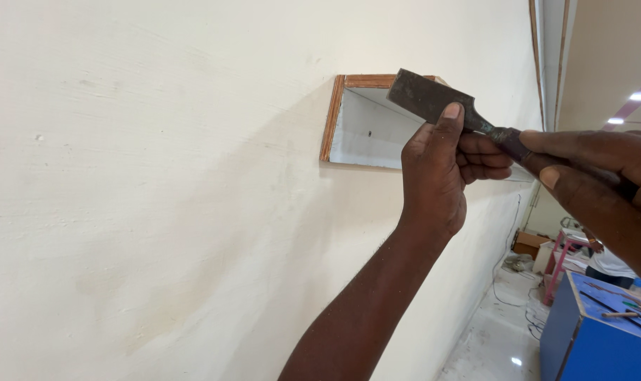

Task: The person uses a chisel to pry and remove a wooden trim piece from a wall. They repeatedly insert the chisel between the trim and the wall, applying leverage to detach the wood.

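Left hand [433, 176] pinches the chisel [433, 99] blade; right hand [602, 176] grips its handle. Blade rests at the wall [158, 212] recess [366, 127] top edge; wooden framing already fitted.

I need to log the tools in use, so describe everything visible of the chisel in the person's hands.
The chisel has a broad, flat, dark metal blade, dull and worn, narrowing to a slim neck that joins a dark handle. It is held slanted, blade up and to the left, in front of the wood-edged rectangular opening in the cream wall. The left hand pinches the blade near the neck, thumb on its face; the right hand grips the handle, hiding most of it.
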